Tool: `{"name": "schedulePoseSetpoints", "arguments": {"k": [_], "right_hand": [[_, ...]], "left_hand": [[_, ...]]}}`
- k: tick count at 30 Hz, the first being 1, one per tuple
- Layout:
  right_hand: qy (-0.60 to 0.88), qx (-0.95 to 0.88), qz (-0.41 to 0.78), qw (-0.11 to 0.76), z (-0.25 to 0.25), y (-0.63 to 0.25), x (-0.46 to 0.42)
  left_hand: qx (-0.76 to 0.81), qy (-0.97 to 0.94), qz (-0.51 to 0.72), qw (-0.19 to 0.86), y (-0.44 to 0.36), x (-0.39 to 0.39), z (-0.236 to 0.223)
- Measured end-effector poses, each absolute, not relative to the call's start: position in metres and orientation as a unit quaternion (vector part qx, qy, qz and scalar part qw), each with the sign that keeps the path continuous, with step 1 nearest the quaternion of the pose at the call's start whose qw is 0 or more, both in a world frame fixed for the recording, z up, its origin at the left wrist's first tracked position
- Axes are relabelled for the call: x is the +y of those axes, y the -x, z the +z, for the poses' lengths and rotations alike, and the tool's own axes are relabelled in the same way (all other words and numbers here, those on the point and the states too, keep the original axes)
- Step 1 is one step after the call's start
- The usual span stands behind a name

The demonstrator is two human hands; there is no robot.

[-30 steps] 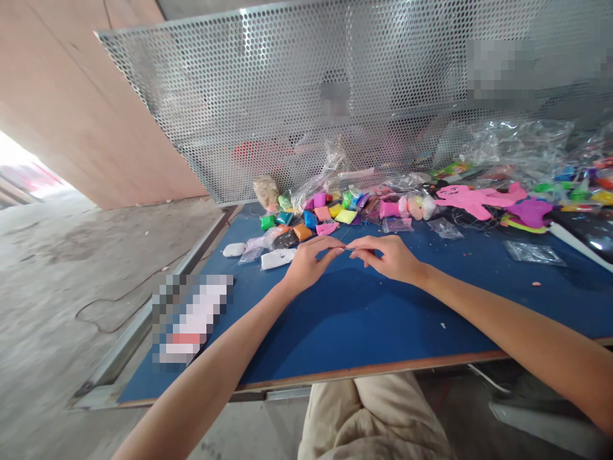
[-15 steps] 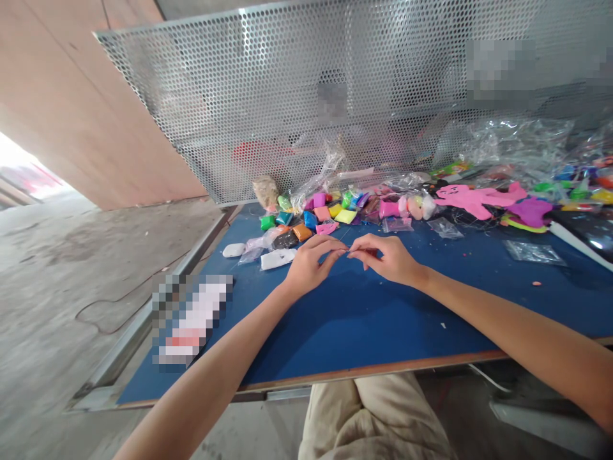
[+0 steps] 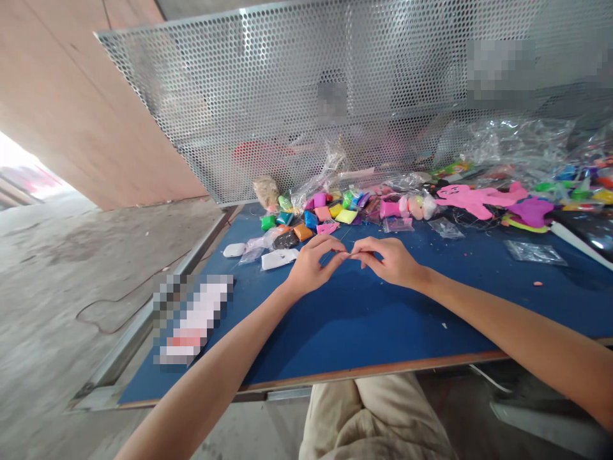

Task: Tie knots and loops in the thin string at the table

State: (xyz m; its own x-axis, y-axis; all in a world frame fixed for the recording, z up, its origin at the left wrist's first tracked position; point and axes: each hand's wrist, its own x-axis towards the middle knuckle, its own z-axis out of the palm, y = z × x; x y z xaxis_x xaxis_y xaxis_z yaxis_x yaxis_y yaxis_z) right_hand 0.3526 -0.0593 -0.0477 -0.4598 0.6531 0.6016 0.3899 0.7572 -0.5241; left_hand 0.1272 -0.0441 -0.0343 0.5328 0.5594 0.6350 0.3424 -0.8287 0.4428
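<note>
Over the blue tabletop (image 3: 335, 332), my left hand (image 3: 311, 265) and my right hand (image 3: 387, 259) meet fingertip to fingertip. Thumb and fingers of each are pinched together on a thin, wire-like strand (image 3: 328, 257). Most of it is hidden by the fingers, and its exact kind is too small to tell. Just left of my left hand lies a white packet (image 3: 279, 259). Beyond the hands are small clay-like packets in bright colours, among them a black one (image 3: 286, 240), an orange one (image 3: 302, 232) and a yellow one (image 3: 347, 216).
A perforated metal panel (image 3: 287, 83) rises behind the table. Toward the back right lie a flat pink figure (image 3: 474, 199), a purple piece (image 3: 531, 209) and clear plastic bags (image 3: 517, 144). A small clear bag (image 3: 535, 252) is nearer. At left are a white oval item (image 3: 234, 250) and a blurred-out object (image 3: 196, 319).
The fingertips have shifted slightly, with my left thumb now closer to my right fingertips. Both hands stay in nearly the same place, and the objects on the table have not moved.
</note>
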Motion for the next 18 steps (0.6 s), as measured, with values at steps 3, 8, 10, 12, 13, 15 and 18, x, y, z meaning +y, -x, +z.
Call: {"name": "schedulePoseSetpoints", "arguments": {"k": [3,8,10,12,13,15,18], "right_hand": [[0.275,-0.856,0.115,0.423,-0.0498,-0.3546,-0.056],[0.253,-0.871,0.063,0.417,-0.0517,-0.3572,-0.053],[0.25,-0.874,0.048,0.415,-0.0508,-0.3576,-0.0531],[0.247,-0.874,0.041,0.415,-0.0494,-0.3579,-0.0534],[0.246,-0.875,0.04,0.415,-0.0487,-0.358,-0.0534],[0.242,-0.878,0.041,0.412,-0.048,-0.3584,-0.053],[0.239,-0.881,0.046,0.405,-0.0497,-0.3589,-0.0515]], "left_hand": [[0.242,-0.877,0.4,0.109,-0.1248,-0.0418,-0.0346],[0.227,-0.893,0.38,0.077,-0.1239,-0.0413,-0.0343],[0.222,-0.898,0.374,0.067,-0.1237,-0.0412,-0.034],[0.221,-0.901,0.371,0.053,-0.123,-0.0407,-0.0335],[0.223,-0.902,0.368,0.043,-0.1224,-0.0405,-0.0331],[0.223,-0.907,0.356,0.018,-0.121,-0.0403,-0.0321],[0.214,-0.917,0.337,-0.004,-0.1195,-0.0408,-0.0309]]}}
